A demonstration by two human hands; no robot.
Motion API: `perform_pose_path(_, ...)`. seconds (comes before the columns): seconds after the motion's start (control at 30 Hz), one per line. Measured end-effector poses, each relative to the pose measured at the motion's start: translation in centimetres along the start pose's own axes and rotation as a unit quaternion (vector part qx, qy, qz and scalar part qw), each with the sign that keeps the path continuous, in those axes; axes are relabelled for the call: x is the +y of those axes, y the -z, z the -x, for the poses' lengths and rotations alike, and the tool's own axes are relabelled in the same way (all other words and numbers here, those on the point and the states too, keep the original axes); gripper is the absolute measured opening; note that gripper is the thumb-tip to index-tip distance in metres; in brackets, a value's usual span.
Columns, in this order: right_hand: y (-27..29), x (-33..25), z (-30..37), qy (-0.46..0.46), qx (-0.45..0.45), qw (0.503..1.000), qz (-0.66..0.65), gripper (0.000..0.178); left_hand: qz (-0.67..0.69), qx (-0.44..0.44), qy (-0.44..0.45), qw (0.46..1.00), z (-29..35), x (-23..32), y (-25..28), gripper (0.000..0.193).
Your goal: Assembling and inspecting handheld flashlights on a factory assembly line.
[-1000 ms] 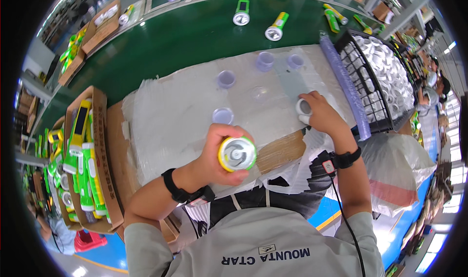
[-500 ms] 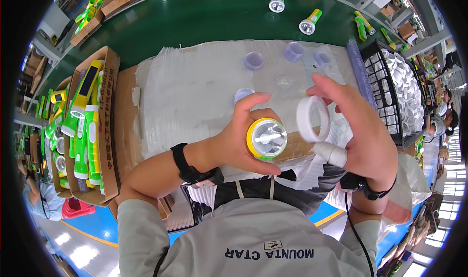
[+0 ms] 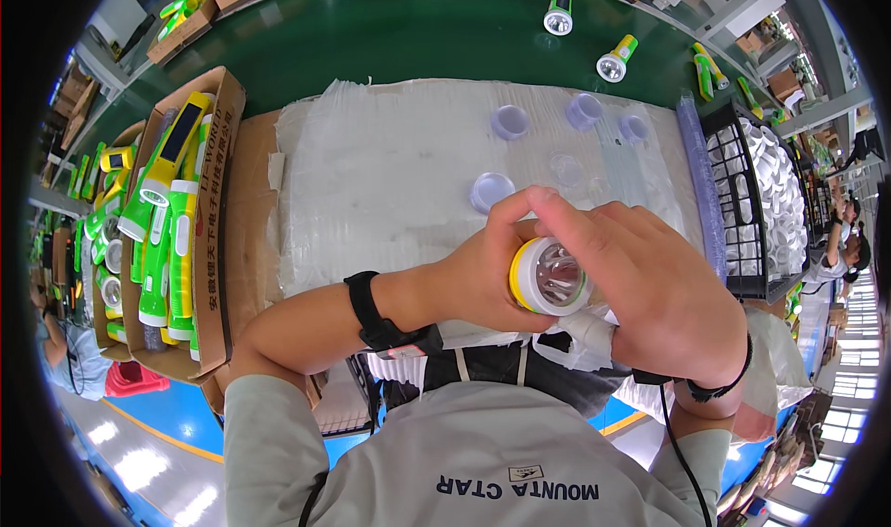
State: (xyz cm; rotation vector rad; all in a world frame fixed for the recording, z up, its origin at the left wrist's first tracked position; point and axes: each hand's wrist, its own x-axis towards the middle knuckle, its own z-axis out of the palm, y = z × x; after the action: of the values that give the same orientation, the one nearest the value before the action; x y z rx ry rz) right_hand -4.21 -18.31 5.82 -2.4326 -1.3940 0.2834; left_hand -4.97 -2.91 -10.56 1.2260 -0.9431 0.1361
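My left hand (image 3: 483, 272) is closed around a yellow-rimmed flashlight (image 3: 564, 278), its clear lens and reflector turned up toward me. A white plastic ring (image 3: 529, 276) now sits around the flashlight's head, just above the yellow rim. My right hand (image 3: 664, 286) is closed over the far and right side of that ring, pressing against it, with white tape (image 3: 587, 330) wrapped round its thumb. The flashlight's body is hidden by my hand. On the plastic-covered work surface (image 3: 371, 184) beyond my hands lie several translucent rings, one of them a bluish ring (image 3: 490, 193).
At the left, a cardboard box (image 3: 215, 212) holds several green and yellow flashlights. A black crate (image 3: 748, 207) full of white rings stands at the right, beside a roll of bubble wrap (image 3: 701, 179). Two flashlights, one being a green-handled flashlight (image 3: 558, 15), sit on the green table (image 3: 399, 35).
My right hand has brought the white ring left onto the flashlight's head and closed over it. The flashlight in my left hand has moved slightly right.
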Motion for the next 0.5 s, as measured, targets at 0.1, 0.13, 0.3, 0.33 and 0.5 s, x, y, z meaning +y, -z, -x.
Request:
perform_pose_path(0.1, 0.2, -0.4, 0.0, -0.011, -0.007, 1.000, 0.002, 0.096, 0.013, 0.016, -0.001, 1.000, -0.3, 0.3, -0.2, 0.105)
perform_pose_path(0.13, 0.2, -0.4, 0.0, -0.011, -0.004, 1.000, -0.005, 0.095, 0.012, 0.016, -0.002, 1.000, -0.4, 0.5, -0.2, 0.105)
perform_pose_path(0.3, 0.2, -1.3, -0.3, -0.025, -0.010, 1.000, -0.005, 0.091, -0.047, 0.033, 0.021, 0.998, -0.6, 1.4, -0.3, 0.092)
perform_pose_path(0.33, 0.2, -1.4, -0.3, -0.027, -0.017, 0.999, -0.002, 0.090, -0.047, 0.034, 0.020, 0.998, -0.5, 1.2, -0.4, 0.092)
perform_pose_path(0.5, 0.5, -1.2, -0.3, -0.016, -0.016, 0.998, -0.050, 0.087, 0.014, 0.005, -0.031, 0.999, -0.3, 0.2, 0.3, 0.077)
